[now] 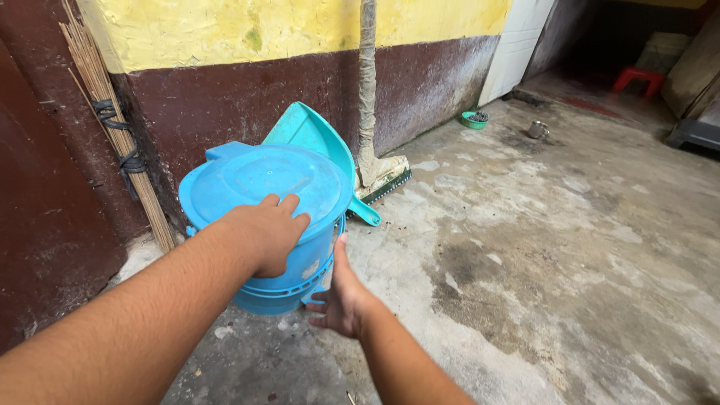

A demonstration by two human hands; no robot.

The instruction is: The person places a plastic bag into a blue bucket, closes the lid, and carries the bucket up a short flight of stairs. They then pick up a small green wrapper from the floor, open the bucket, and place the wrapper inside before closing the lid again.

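A blue plastic bin (pixel 296 274) with a round lid (pixel 266 180) stands on the concrete floor by the wall. My left hand (pixel 266 232) rests on the lid's near edge, fingers lying on top. My right hand (pixel 341 292) is beside the bin's lower right side, fingers spread, thumb up along the bin wall; I cannot tell if it touches. Neither hand holds anything.
A teal dustpan (pixel 315 139) leans on the wall behind the bin. A wrapped broom (pixel 371 112) stands to its right, and a stick broom (pixel 120 135) leans at the left. A small green bowl (pixel 474 118), a metal cup (pixel 538 130) and a red stool (pixel 637 77) lie farther off.
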